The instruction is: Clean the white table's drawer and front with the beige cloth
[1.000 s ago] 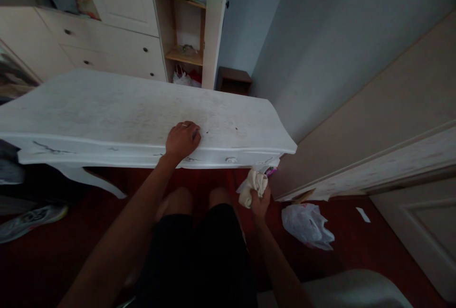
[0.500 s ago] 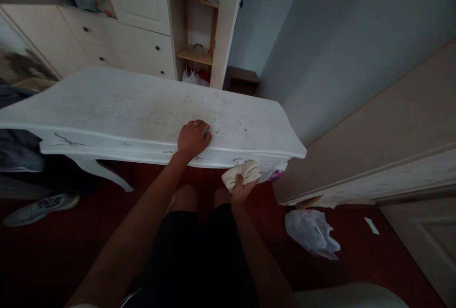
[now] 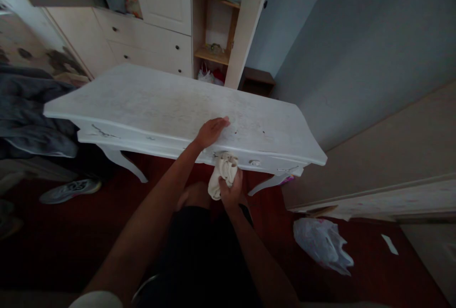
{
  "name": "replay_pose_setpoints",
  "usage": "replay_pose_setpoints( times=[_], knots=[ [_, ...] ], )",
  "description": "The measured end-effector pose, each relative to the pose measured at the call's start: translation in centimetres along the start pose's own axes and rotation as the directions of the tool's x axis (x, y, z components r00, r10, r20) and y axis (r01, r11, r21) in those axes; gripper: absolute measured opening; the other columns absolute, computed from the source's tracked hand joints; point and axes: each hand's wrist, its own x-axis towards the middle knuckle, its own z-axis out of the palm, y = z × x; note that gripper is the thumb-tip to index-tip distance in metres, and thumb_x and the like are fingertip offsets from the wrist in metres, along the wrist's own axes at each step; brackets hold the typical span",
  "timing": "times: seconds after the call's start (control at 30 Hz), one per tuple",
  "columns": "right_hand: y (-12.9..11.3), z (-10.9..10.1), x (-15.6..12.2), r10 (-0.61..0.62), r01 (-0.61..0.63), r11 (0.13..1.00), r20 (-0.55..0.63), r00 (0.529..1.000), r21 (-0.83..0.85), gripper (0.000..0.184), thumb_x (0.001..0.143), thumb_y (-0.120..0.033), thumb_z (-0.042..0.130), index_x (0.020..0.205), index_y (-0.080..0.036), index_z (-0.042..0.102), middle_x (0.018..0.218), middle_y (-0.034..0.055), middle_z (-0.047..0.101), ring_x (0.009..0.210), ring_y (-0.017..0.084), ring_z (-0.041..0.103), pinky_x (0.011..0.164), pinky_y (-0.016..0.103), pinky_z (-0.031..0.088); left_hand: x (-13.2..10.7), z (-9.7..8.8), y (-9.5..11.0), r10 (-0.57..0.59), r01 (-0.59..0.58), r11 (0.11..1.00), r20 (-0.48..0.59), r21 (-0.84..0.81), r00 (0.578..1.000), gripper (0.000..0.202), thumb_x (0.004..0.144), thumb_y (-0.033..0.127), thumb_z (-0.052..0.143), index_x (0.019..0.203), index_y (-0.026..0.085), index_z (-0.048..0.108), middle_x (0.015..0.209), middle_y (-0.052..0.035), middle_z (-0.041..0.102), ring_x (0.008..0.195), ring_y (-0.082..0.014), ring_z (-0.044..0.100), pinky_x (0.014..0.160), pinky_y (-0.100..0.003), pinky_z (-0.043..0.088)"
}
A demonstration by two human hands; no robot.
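A white, scuffed console table stands in front of me, with a small round knob on its front rail. My left hand lies flat on the tabletop near the front edge, fingers stretched out. My right hand is closed round a crumpled cream cloth and presses it against the table's front rail just left of the knob. My knees show below the table.
A white plastic bag and a paper scrap lie on the dark red floor at right. A shoe lies at left under grey bedding. A cream wardrobe with open shelves stands behind; a wall is at right.
My right hand carried the cloth from the table's right corner leftward along the front rail, past the knob. My left hand's fingers have flattened. The camera view shifted left.
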Motion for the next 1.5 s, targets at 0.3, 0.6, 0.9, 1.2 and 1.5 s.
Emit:
replay_pose_setpoints(
  times=[0.3,0.6,0.9,1.2,1.5],
  knots=[
    [-2.2,1.1,1.1,-0.132,0.165,0.96,0.153,0.979,-0.225,0.07,0.085,-0.021,0.051,0.153,-0.019,0.036,0.133,0.0164,0.048,0.125,0.03,0.054,0.107,0.046,0.047,0.7,-2.4,-0.2,-0.097,0.157,0.904,0.168,-0.397,0.981,0.056,0.098,0.059,0.035,0.109,0.017,0.071,0.116,-0.0118,0.077,0.119,-0.0246,0.066,0.112,-0.042,0.037],
    [-1.5,4.1,1.1,-0.115,0.337,0.833,0.458,0.881,-0.44,0.076,0.079,-0.013,0.062,0.152,-0.025,0.047,0.135,0.016,0.046,0.12,0.032,0.056,0.1,0.044,0.052,0.1,-2.4,0.0,-0.063,0.121,0.899,0.15,-0.42,0.987,0.043,0.097,0.05,0.045,0.102,0.016,0.071,0.111,-0.0108,0.078,0.112,-0.0251,0.069,0.111,-0.042,0.039],
    [0.2,-0.7,2.7,-0.089,0.473,0.702,0.594,0.8,-0.532,0.065,0.083,-0.015,0.061,0.145,-0.032,0.057,0.136,0.013,0.056,0.115,0.03,0.059,0.097,0.04,0.051,0.1,-2.0,-0.4,-0.093,0.141,0.874,0.126,-0.465,0.988,0.02,0.086,0.033,0.062,0.098,0.018,0.071,0.106,-0.0088,0.078,0.111,-0.0222,0.068,0.11,-0.04,0.04],
    [2.6,-8.2,3.5,0.08,0.275,0.597,0.397,0.914,-0.754,0.064,0.08,-0.016,0.061,0.143,-0.027,0.058,0.128,0.0147,0.059,0.108,0.03,0.063,0.084,0.037,0.054,0.1,-1.4,-0.1,-0.079,0.124,0.94,0.15,-0.318,0.985,0.018,0.082,0.034,0.066,0.092,0.021,0.072,0.105,-0.0051,0.077,0.107,-0.0213,0.067,0.105,-0.038,0.043],
    [5.9,-17.6,2.3,0.288,-0.169,0.805,0.125,0.949,-0.569,0.053,0.076,-0.026,0.057,0.128,-0.022,0.068,0.112,0.0122,0.07,0.099,0.031,0.067,0.087,0.045,0.052,0.8,-0.5,-1.0,-0.043,0.08,0.965,0.152,-0.251,0.987,0.018,0.08,0.035,0.066,0.088,0.02,0.072,0.105,-0.0063,0.076,0.103,-0.0213,0.067,0.102,-0.039,0.045]
  ],
)
